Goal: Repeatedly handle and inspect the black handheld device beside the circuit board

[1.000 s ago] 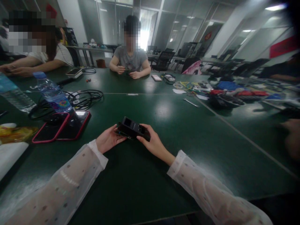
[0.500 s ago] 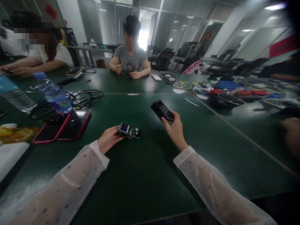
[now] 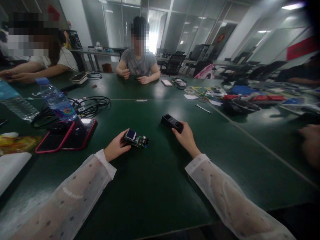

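Note:
My left hand [image 3: 118, 145] grips the left end of a green circuit board [image 3: 138, 140], which carries a small dark screen and several components. Thumb and fingers close around the board's edge, just above the table. On the right, my right hand [image 3: 185, 136] holds a black rectangular plastic case [image 3: 172, 122] by its near end, between thumb and fingers. The case has a window-like opening or panel on its upper face; its inside is too dark to make out. Board and case are apart, with green tabletop [image 3: 155, 166] between them.
To the left are two red-edged phones [image 3: 78, 135], a water bottle [image 3: 56, 98] and coiled black cables [image 3: 97, 101]. A wrench [image 3: 203, 109] lies at right, before a pile of cables and parts [image 3: 252, 96]. A person [image 3: 138, 60] sits opposite; another person's hand [image 3: 311, 145] is at far right.
The black case has tipped flatter and its far end is lower in my right hand. The circuit board has turned slightly and shifted a little left, with my left thumb now lower beside it.

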Available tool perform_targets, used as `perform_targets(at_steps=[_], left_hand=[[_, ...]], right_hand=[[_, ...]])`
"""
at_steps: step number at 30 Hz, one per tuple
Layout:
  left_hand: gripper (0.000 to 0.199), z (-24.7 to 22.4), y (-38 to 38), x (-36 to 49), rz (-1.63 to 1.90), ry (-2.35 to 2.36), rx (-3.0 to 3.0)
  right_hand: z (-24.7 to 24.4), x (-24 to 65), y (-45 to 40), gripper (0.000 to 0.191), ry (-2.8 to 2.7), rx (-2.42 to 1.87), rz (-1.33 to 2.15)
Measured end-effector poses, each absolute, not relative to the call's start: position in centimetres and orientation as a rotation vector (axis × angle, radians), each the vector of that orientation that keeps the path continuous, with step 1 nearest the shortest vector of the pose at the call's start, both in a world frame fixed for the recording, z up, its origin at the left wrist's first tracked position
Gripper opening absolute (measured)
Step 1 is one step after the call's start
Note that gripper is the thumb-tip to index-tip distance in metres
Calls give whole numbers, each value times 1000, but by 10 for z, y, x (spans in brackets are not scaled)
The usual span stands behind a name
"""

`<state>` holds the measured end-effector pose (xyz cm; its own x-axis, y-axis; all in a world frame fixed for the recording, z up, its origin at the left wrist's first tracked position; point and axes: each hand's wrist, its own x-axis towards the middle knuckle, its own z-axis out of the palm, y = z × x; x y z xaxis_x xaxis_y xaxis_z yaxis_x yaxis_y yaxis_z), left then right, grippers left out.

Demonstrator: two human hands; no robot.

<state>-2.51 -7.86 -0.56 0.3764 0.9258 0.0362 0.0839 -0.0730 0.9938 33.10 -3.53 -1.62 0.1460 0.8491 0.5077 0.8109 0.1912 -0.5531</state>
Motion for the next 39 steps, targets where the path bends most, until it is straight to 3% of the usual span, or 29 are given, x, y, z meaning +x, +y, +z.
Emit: perform_targets(at_steps=[12,21,26,39], left_hand=[[53,-6,-72,-34,762,1305,2151],[59,-8,-68,-27,683,1371,2224],[62,-12,-66,-25,692,1364,2304],[62,-12,-69,-15,873,1409,2193]], right_hand=[[-23,334,-33,47,-1689,-1614,6],[-18,327,-35,48,-1621,-1551,106],[4,287,-54,51,-1607,-1264,396],[17,234,-97,55,-2041,-1020,531]])
